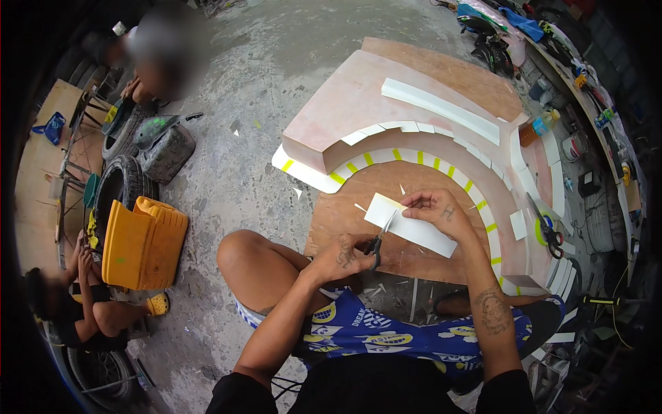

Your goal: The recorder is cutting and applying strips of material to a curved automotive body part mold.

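My left hand (pixel 343 256) is closed around the handles of black-handled scissors (pixel 376 250). Their blades meet the edge of a white strip of card or paper (pixel 422 230). My right hand (pixel 433 206) pinches that strip at its upper edge with thumb and fingers. Just beyond lies a large curved arch-shaped form (pixel 331 103) on a wooden board (pixel 345 214). White pieces line the form's inner curve, and a white curved band (pixel 386 156) with yellow tape marks follows its base. A long white strip (pixel 441 110) rests on top.
A second pair of scissors (pixel 549 234) and a yellow-green tape roll (pixel 542 229) lie at right, near a bottle of orange liquid (pixel 539 128). To the left stand a yellow plastic case (pixel 145 245) and tyres (pixel 124 181). Two other people sit at left. Paper scraps dot the concrete floor (pixel 227 179).
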Demonstrator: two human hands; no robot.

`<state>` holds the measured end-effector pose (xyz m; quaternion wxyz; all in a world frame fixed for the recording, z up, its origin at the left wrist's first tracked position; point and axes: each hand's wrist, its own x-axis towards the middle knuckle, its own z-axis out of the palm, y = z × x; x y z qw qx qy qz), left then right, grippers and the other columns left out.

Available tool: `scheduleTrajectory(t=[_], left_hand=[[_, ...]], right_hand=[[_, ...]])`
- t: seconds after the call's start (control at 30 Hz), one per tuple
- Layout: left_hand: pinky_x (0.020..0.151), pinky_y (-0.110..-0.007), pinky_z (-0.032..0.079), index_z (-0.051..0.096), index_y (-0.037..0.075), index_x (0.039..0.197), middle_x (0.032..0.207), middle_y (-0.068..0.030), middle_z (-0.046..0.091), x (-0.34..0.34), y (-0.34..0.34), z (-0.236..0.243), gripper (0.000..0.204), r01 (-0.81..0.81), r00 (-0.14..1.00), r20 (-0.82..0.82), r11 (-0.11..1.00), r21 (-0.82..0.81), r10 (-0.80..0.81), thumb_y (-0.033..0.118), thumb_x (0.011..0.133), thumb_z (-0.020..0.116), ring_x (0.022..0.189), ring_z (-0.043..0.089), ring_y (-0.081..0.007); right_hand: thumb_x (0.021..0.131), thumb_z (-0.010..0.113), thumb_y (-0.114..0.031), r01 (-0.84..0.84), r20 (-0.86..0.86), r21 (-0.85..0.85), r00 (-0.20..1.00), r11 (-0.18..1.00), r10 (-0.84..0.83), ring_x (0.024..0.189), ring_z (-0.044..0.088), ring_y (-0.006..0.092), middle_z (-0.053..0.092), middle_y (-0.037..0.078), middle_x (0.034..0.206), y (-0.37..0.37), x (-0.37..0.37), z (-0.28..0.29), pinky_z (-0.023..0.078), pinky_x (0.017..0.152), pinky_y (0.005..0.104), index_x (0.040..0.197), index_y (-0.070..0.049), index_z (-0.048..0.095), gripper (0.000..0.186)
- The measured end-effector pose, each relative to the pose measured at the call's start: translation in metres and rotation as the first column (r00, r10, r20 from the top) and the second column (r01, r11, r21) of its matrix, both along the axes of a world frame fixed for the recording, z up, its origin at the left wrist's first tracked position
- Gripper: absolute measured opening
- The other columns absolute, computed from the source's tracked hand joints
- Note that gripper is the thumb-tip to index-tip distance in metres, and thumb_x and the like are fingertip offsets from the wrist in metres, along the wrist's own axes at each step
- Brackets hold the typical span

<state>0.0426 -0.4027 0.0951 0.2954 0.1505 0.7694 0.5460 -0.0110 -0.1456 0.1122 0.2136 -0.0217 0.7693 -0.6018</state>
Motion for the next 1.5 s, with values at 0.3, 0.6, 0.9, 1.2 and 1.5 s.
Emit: scheduleTrajectory(t=[0.3,0.6,0.9,1.2,1.5], left_hand=[[0.083,-0.034,0.054,0.06,-0.006,0.121,0.103,-0.02,0.069,-0.002,0.003,0.001,0.057,0.028,0.999,0.027,0.998,-0.064,-0.027,0.032,0.081,0.074,0.092,0.068,-0.0241],[0.08,-0.034,0.051,0.063,-0.008,0.11,0.091,-0.0183,0.07,0.001,0.0,-0.009,0.049,-0.029,0.989,-0.142,0.998,0.049,0.036,0.031,0.081,0.072,0.088,0.066,-0.0224],[0.075,-0.035,0.052,0.062,-0.007,0.111,0.088,-0.0187,0.07,0.003,-0.002,-0.006,0.049,-0.014,0.994,-0.109,1.0,0.017,0.016,0.031,0.082,0.071,0.079,0.067,-0.0228],[0.077,-0.033,0.054,0.057,-0.008,0.122,0.096,-0.0195,0.069,0.002,0.0,-0.008,0.051,0.053,0.996,-0.068,0.998,-0.04,-0.055,0.02,0.081,0.071,0.084,0.068,-0.0212],[0.073,-0.031,0.054,0.059,-0.008,0.118,0.09,-0.015,0.069,0.001,-0.002,-0.002,0.048,0.037,0.998,-0.057,0.999,0.026,-0.035,0.021,0.083,0.072,0.079,0.067,-0.0171]], right_hand=[[0.08,0.077,-0.012,0.001,0.025,-0.007,1.0,1.0,-0.001,0.079,0.063,0.0093,0.068,0.006,0.086,0.001,0.001,0.003,0.05,0.073,0.023,0.104,0.003,0.068,0.03],[0.08,0.076,-0.01,-0.024,0.023,-0.004,0.999,1.0,0.024,0.08,0.063,0.0093,0.068,0.006,0.088,-0.001,-0.002,0.005,0.05,0.072,0.0228,0.106,0.003,0.067,0.03],[0.08,0.077,-0.011,-0.019,0.021,-0.011,1.0,1.0,0.019,0.08,0.064,0.009,0.069,0.006,0.09,-0.002,0.002,0.002,0.051,0.072,0.0225,0.105,0.003,0.068,0.03],[0.08,0.077,-0.013,0.003,0.029,-0.004,1.0,1.0,-0.002,0.078,0.063,0.0096,0.069,0.006,0.087,-0.002,0.001,-0.002,0.05,0.072,0.0229,0.104,0.003,0.068,0.03],[0.081,0.076,-0.01,-0.031,0.044,0.002,0.999,1.0,0.031,0.081,0.064,0.0081,0.069,0.005,0.091,-0.001,-0.001,0.004,0.051,0.072,0.0219,0.108,0.003,0.067,0.032]])
